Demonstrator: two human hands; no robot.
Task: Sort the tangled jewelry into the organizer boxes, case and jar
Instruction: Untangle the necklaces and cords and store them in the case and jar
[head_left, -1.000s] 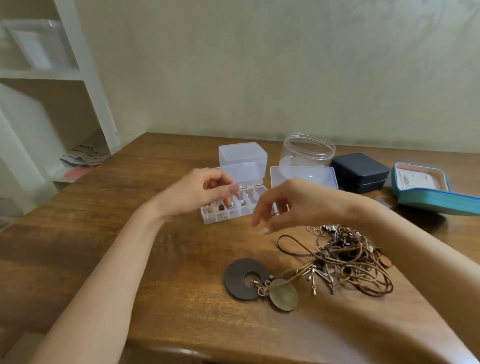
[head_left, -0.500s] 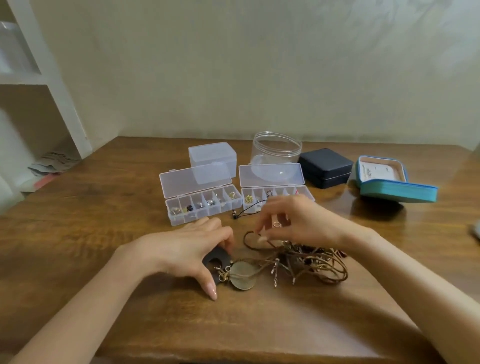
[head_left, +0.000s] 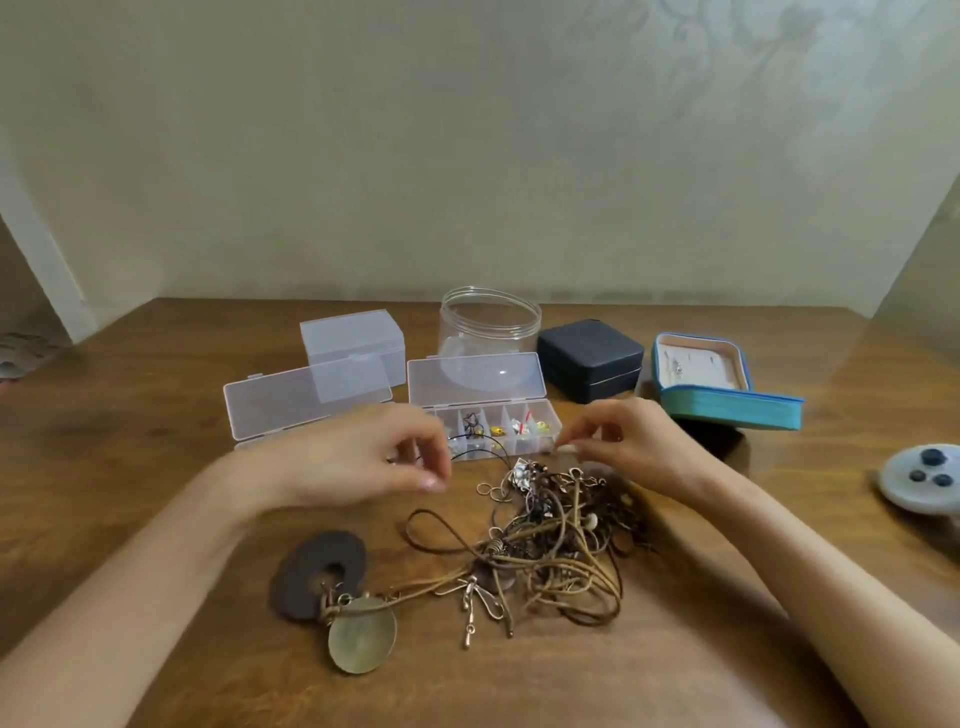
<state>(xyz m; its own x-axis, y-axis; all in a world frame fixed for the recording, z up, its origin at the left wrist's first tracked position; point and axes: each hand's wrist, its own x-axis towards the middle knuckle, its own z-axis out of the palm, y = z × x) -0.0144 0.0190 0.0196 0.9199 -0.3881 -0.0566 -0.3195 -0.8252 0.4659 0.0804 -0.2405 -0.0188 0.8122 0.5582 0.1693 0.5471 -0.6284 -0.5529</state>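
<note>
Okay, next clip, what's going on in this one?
A person is sorting a tangle of cord necklaces on a wooden table. The right hand pinches a small piece at the tangle's far edge, beside an open organizer box already holding some bits. The left hand hovers, fingers curled, by a thin black cord; blur hides any grip. The jar looks empty; the dark case is closed.

The tangled jewelry (head_left: 561, 545) lies at lower centre on the table (head_left: 156, 441), two disc pendants (head_left: 361, 642) at its left end. Behind it two open organizer boxes (head_left: 488, 410) sit side by side; behind those, left to right: a closed box (head_left: 353, 343), the jar (head_left: 488, 322), the case (head_left: 589, 358), an open tin (head_left: 722, 384). A controller (head_left: 924, 478) lies far right.
</note>
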